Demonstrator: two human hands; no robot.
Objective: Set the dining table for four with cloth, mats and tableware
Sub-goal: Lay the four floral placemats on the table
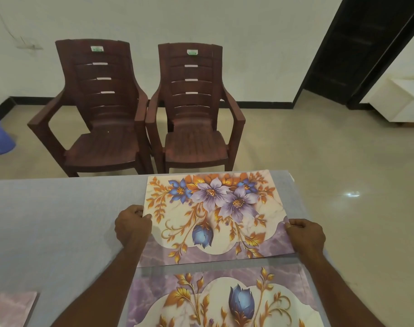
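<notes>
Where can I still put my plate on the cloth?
The grey cloth is bare left of the left hand, from the far edge down to the corner mat. The right side is crowded: the held mat and near mat.

A grey cloth (55,220) covers the tabletop. On it, at the far right corner, lies a floral mat (215,218) with purple and blue flowers and orange leaves on cream above a purple marbled border; its near edge looks slightly lifted. The left hand (132,226) pinches its left edge, the right hand (306,236) its right edge. A second mat (224,300) lies flat just nearer, reversed. A third mat (10,308) shows at the near left.
</notes>
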